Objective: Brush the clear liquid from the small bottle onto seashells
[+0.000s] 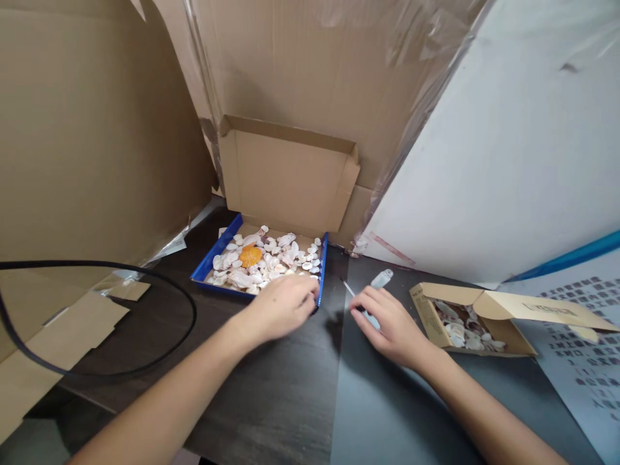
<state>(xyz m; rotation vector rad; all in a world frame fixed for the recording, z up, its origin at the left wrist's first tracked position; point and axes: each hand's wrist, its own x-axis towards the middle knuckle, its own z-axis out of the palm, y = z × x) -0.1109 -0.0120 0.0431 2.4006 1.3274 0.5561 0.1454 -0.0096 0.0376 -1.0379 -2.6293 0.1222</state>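
Observation:
A blue-edged cardboard box (209, 257) with its lid raised holds many pale shells and one orange shell (250, 256). Over its front right corner is my left hand (287, 305), fingers curled together; whatever they pinch is hidden, though a small dark bit shows under the fingertips. To the right, my right hand (385, 323) is closed around a clear, whitish tube-like item (382, 279), above the grey mat. A thin light stick with a dark tip (348, 288) projects from its fingers toward the upper left.
A smaller open box (433, 325) of shells stands at the right, beside a printed sheet (588, 368). A black cable (191, 316) loops over the left side. Cardboard walls (300, 64) and a white panel (508, 142) rise behind the dark table (271, 400).

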